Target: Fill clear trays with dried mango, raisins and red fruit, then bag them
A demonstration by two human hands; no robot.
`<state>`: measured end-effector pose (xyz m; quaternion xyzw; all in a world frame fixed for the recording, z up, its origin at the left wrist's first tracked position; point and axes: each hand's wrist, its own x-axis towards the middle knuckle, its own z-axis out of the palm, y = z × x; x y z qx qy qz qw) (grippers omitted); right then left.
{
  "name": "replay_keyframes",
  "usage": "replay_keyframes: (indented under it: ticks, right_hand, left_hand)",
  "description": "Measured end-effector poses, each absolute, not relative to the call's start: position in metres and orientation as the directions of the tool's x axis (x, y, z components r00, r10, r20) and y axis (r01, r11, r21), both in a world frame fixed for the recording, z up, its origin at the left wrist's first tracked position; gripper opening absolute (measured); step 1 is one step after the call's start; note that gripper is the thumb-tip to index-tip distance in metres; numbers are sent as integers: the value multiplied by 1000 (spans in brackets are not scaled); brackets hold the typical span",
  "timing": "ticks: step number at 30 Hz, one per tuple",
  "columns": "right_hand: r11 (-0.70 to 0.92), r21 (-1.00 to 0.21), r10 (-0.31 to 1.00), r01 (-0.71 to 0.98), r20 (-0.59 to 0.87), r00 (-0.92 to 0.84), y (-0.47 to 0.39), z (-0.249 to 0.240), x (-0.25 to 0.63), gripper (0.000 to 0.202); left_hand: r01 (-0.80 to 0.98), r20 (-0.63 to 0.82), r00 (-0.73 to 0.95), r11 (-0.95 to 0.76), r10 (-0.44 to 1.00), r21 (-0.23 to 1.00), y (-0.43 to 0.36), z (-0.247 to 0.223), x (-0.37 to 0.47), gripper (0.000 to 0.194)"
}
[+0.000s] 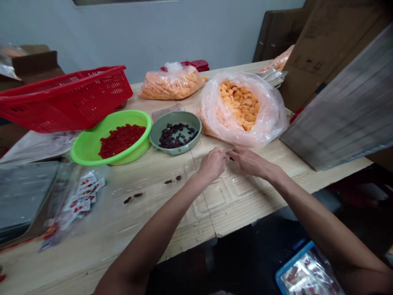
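Observation:
My left hand (214,162) and my right hand (250,162) are close together over clear plastic trays (216,194) on the table. The fingers of my right hand are pinched, with a small dark piece (231,158) at their tips. My left hand is closed too; what it holds, if anything, is hidden. Several dark pieces (138,195) lie in the clear trays to the left. Behind my hands, a grey-green bowl (179,150) contains more small dark pieces (172,137). Beside it, an open clear bag (211,96) is full of orange pieces (239,104).
A lime-green basin (81,149) holds red pieces (119,139). A red basket (76,98) stands behind it. Small white packets (82,196) lie at left. A tied bag of orange pieces (172,84) is at the back. Cardboard (325,49) and stacked grey sheets (344,102) border the right.

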<state>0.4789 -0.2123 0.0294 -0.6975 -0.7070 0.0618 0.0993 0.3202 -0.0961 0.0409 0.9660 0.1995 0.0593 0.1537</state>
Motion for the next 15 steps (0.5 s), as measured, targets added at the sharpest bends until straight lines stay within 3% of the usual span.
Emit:
replay_keyframes:
  ticks: [5, 9, 11, 15]
  right_hand:
    - [-122, -195, 981, 973, 123, 148, -222, 21, 481, 31]
    - [-27, -93, 991, 995, 130, 39, -224, 11, 484, 19]
    - [-13, -153, 983, 988, 178, 41, -229, 8, 486, 24]
    - [-81, -358, 941, 930, 281, 190, -239, -1, 486, 52]
  left_hand:
    - [232, 54, 965, -931, 256, 282, -95, 27, 345, 27]
    - [232, 0, 970, -929, 242, 288, -91, 15, 348, 27]
    - [266, 31, 955, -899, 294, 348, -87, 12, 346, 23]
    - [269, 100, 937, -876, 334, 401, -80, 13, 346, 26]
